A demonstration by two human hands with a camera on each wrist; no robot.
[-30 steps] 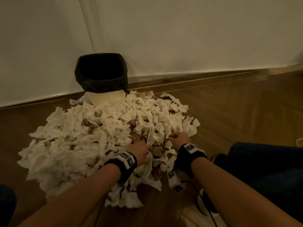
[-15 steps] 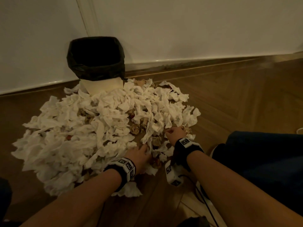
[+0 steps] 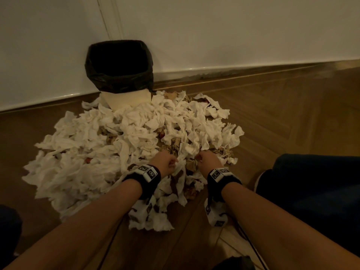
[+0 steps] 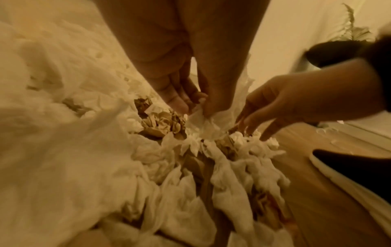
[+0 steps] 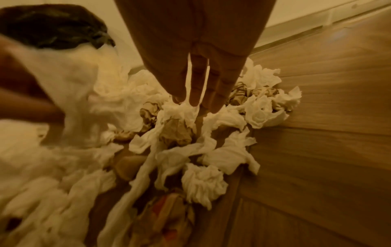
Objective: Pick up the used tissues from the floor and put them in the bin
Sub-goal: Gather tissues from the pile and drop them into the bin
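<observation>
A wide heap of crumpled white tissues [image 3: 136, 133] covers the wooden floor in front of a white bin [image 3: 124, 98] with a black liner, which stands against the wall. Both hands are at the heap's near edge, close together. My left hand [image 3: 171, 162] pinches a white tissue [image 4: 203, 127] between thumb and fingers [image 4: 175, 103]. My right hand [image 3: 202, 158] points down with straight fingers [image 5: 196, 97], their tips touching a tissue [image 5: 177, 113] on the heap. In the left wrist view the right hand [image 4: 260, 123] reaches in from the right.
Brown crumpled papers [image 3: 175, 143] lie mixed among the tissues. My dark-trousered knee [image 3: 311, 182] and a shoe [image 3: 261, 184] are at the right. Bare wooden floor [image 3: 292, 117] stretches right of the heap. A potted plant [image 4: 349, 33] stands by the wall.
My left hand has moved forward into the heap, up beside the right hand, and has pinched a tissue. The right hand stays at about the same spot.
</observation>
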